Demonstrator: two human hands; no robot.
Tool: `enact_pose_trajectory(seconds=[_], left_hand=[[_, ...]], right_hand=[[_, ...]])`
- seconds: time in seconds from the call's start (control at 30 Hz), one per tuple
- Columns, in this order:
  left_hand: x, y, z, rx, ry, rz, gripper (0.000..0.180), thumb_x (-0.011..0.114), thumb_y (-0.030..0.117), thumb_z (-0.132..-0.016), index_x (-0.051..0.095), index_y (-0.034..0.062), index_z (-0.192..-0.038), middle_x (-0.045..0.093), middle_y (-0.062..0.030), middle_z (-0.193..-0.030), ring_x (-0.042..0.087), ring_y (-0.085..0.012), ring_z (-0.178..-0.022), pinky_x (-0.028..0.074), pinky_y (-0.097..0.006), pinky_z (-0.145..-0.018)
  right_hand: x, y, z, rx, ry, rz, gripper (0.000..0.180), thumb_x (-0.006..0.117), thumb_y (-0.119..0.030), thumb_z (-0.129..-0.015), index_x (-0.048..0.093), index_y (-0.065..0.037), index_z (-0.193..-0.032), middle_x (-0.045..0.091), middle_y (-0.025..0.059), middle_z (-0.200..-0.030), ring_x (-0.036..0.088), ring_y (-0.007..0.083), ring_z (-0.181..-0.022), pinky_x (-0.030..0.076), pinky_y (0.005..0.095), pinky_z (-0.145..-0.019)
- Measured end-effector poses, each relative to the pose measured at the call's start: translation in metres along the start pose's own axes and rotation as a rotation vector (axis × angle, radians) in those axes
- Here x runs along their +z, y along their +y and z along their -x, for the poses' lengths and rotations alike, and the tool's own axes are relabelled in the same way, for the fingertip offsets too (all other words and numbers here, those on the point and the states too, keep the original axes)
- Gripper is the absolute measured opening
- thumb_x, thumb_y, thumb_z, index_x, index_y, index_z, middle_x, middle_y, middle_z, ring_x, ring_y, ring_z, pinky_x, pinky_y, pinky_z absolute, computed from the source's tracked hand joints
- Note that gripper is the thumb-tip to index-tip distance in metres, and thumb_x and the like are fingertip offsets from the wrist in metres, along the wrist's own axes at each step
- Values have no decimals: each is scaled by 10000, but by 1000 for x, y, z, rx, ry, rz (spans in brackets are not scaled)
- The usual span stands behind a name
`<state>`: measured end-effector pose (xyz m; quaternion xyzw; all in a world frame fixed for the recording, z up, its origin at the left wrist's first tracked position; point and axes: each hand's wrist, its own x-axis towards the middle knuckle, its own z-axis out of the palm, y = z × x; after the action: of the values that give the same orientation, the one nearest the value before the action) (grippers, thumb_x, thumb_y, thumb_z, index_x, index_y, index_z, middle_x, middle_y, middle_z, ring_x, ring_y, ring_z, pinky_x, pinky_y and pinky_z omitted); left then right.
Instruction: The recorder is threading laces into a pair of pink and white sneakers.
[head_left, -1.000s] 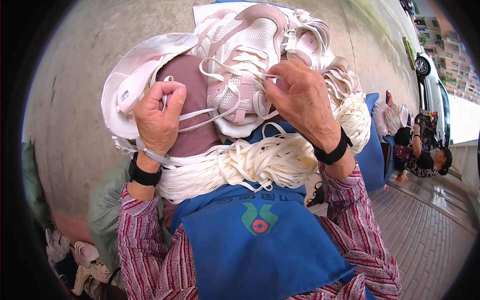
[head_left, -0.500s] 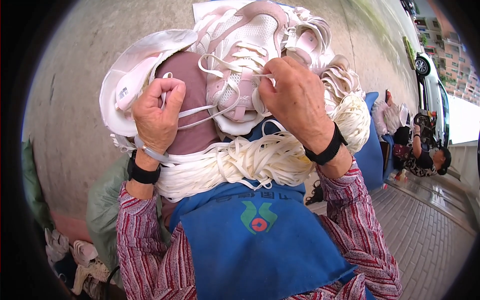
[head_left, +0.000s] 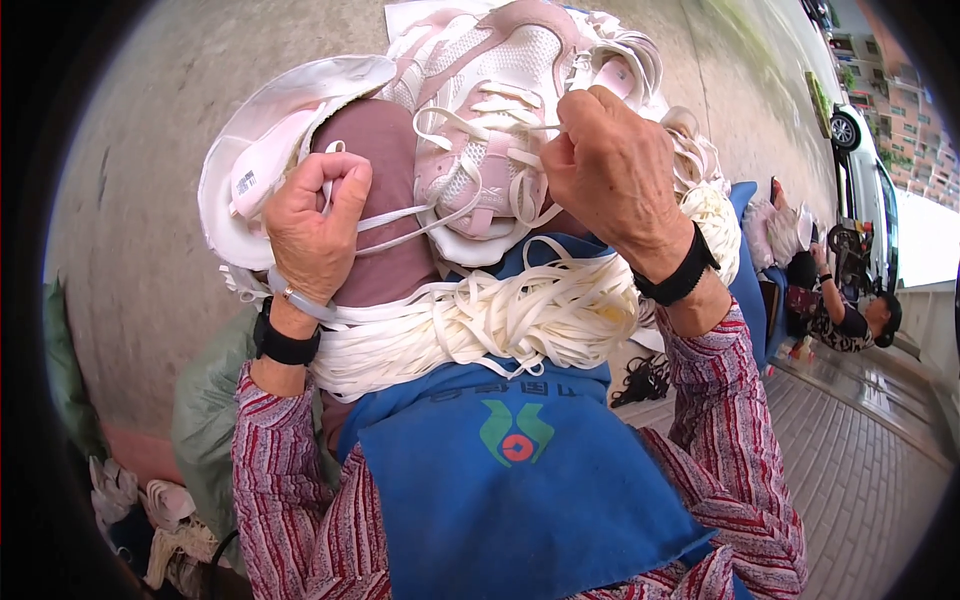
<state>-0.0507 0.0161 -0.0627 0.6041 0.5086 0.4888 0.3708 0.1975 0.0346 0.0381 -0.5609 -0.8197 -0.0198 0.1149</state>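
A pink-and-white sneaker upper (head_left: 480, 185) lies over my knees, its white lace threaded partway through the eyelets. My left hand (head_left: 315, 225), closed left of the upper, grips one length of the shoelace (head_left: 390, 217) that runs back to the toe area. On the upper's right side, my right hand (head_left: 615, 180) is closed in a pinch on another stretch of lace, drawn taut from the eyelets; its fingertips are partly hidden. Across my lap rests a thick bundle of white shoelaces (head_left: 500, 315), over a blue apron (head_left: 510, 480).
Another upper with a pale insole-like lining (head_left: 255, 180) sits on my left knee. Several stacked uppers (head_left: 630, 65) lie at the far right. A green sack (head_left: 210, 410) stands at my left. A seated person (head_left: 850, 320) and a white car (head_left: 880, 190) are off to the right.
My right hand has moved to the right and slightly up, pulling the lace through the upper. My left hand has stayed nearly still.
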Motion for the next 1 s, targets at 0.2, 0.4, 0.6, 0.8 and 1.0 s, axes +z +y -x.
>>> enact_pose_trajectory(seconds=[0.2, 0.4, 0.6, 0.8, 1.0], left_hand=[[0, 12, -7, -24, -30, 36, 136, 652, 133, -888, 653, 2, -921, 628, -6, -782, 507, -56, -676, 425, -217, -619], [17, 44, -38, 70, -129, -69, 217, 634, 155, -902, 638, 18, -1070, 626, -49, -907, 579, -126, -816, 463, -255, -752], [28, 49, -47, 167, -262, -380, 247, 631, 134, -879, 627, 38, -1107, 603, -94, -985, 599, -212, -910, 467, -297, -809], [29, 43, -49, 146, -302, -308, 174, 635, 136, -852, 658, 15, -975, 585, -107, -885, 595, -241, -779, 477, -328, -721], [34, 49, -45, -33, -421, -86, 214, 592, 173, -896, 641, -28, -953, 616, -97, -858, 583, -174, -764, 461, -282, -715]], right_hand=[[-23, 23, 2, 206, -54, -270, 160, 621, -140, -757, 624, 18, -781, 603, 191, -677, 607, 330, -611, 465, 412, -570], [1, 6, 18, 170, -30, -360, 203, 640, -166, -769, 662, 29, -819, 622, 196, -674, 626, 331, -642, 489, 409, -613], [7, -1, 19, 188, 43, -380, 157, 616, -129, -739, 634, 22, -779, 629, 197, -715, 628, 343, -673, 488, 419, -630], [16, 3, 19, 69, 112, -252, 129, 608, -111, -733, 549, 3, -731, 594, 169, -721, 614, 346, -646, 484, 428, -592], [4, 16, 17, -28, 54, -49, 190, 648, -161, -745, 556, -3, -795, 586, 134, -720, 617, 319, -617, 489, 406, -546]])
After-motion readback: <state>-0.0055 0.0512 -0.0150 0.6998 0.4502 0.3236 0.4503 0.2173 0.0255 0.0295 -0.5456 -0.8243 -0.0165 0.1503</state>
